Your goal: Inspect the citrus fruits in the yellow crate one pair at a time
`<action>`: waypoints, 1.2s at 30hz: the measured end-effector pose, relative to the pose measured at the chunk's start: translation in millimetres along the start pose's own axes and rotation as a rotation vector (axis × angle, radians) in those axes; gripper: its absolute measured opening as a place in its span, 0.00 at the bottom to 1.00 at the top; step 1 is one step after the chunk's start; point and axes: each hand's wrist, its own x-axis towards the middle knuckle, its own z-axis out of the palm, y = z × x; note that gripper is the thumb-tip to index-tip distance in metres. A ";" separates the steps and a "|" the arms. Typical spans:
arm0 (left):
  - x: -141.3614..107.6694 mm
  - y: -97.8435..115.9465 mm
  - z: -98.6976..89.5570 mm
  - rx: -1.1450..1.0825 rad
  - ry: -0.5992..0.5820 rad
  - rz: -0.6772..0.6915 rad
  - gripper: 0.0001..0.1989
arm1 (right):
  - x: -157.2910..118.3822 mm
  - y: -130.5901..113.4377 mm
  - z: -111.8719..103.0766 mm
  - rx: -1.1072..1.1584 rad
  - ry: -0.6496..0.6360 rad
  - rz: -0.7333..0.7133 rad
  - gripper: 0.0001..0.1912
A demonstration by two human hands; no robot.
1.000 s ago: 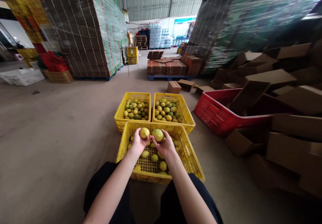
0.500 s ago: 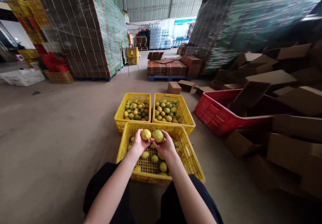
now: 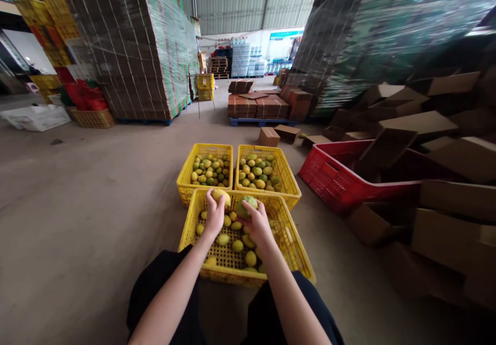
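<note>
My left hand point(image 3: 214, 218) is closed around a yellow lemon point(image 3: 222, 197), raised over the far left part of the front yellow crate point(image 3: 297, 247). Just right of it, my right hand point(image 3: 259, 226) grips a larger greenish lemon point(image 3: 244, 209), with the thumb across its top. The two fruits are close together but apart. Below the hands, several loose lemons point(image 3: 222, 239) lie spread on the crate's slotted floor; my hands and forearms hide part of them.
Beyond the front crate stand a left yellow crate point(image 3: 185, 174) and a right yellow crate point(image 3: 290, 182), both holding many yellow and green lemons. A red crate point(image 3: 325, 179) and a heap of cardboard boxes point(image 3: 445, 231) lie to the right. Wrapped stacks point(image 3: 124, 50) rise behind.
My left hand has turned and moved slightly forward with the yellow lemon, toward the back left crate. My right hand has rolled over the greenish lemon. The hands have drawn apart.
</note>
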 end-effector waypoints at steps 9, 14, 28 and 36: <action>-10.7 10.0 -5.5 0.151 -0.111 0.355 0.25 | -2.6 0.0 -3.1 -0.230 0.026 -0.449 0.29; -19.6 31.5 -6.0 0.025 -0.132 0.299 0.22 | -8.4 -5.0 -0.8 -0.205 0.042 -0.579 0.28; -20.2 31.6 -8.0 0.113 -0.135 0.321 0.21 | -11.8 -4.7 0.3 -0.240 0.019 -0.605 0.26; -20.2 36.5 -2.6 -0.164 -0.121 0.077 0.27 | -11.3 -4.9 1.0 -0.161 0.017 -0.542 0.27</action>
